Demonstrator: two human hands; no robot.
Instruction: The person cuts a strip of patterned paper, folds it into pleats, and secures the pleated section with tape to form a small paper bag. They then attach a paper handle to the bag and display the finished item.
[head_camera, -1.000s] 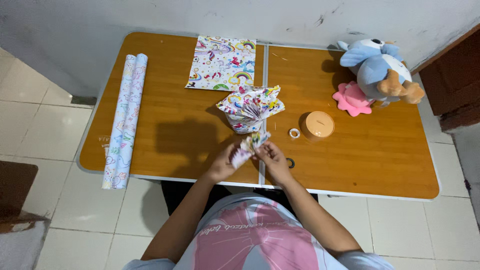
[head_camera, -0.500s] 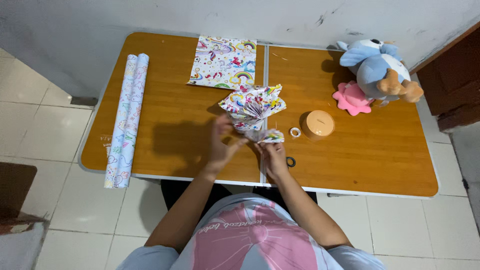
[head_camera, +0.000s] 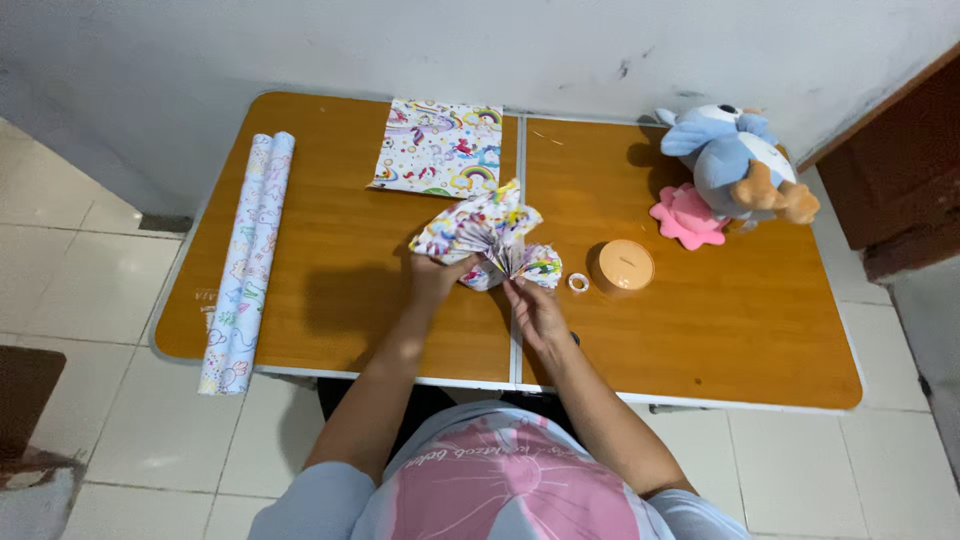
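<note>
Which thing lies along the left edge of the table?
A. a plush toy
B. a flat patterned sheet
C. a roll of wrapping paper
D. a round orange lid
C: the roll of wrapping paper lies lengthwise by the left edge of the table, while the plush toy sits at the far right.

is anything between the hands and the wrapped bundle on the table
Nothing visible. The left hand is already on the side of the wrapped bundle, and the right hand touches the small paper fan at its base. The tape ring and round tan box sit off to the right, apart.
</note>
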